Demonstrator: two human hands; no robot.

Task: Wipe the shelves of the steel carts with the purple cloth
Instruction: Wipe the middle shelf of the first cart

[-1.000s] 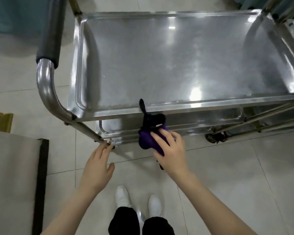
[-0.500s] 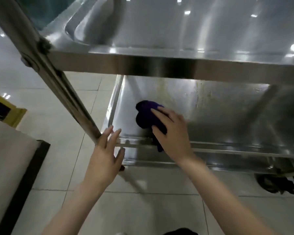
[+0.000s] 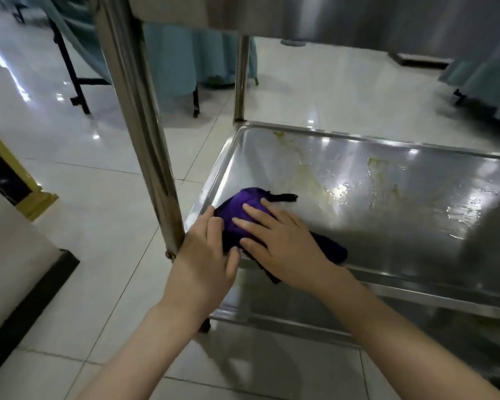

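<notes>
The purple cloth [image 3: 243,202] lies bunched on the near left corner of the steel cart's middle shelf [image 3: 387,203], a black strap trailing from it. My right hand [image 3: 283,241] lies flat on top of the cloth with straight fingers, pressing it onto the shelf. My left hand [image 3: 205,255] rests at the shelf's corner beside the upright post [image 3: 139,119], its fingers touching the cloth's left edge. Yellowish smears and wet streaks cover the shelf's middle and far part.
The top shelf's underside [image 3: 329,13] hangs close overhead. A lower shelf [image 3: 300,310] shows beneath. Teal-draped tables [image 3: 185,53] with black legs stand behind on the glossy tiled floor. A yellow-trimmed wall base [image 3: 26,194] lies to the left.
The view dropped from above the top shelf to the level of the middle shelf. My right hand carried the cloth onto that shelf and flattened on it; my left hand moved to the shelf corner.
</notes>
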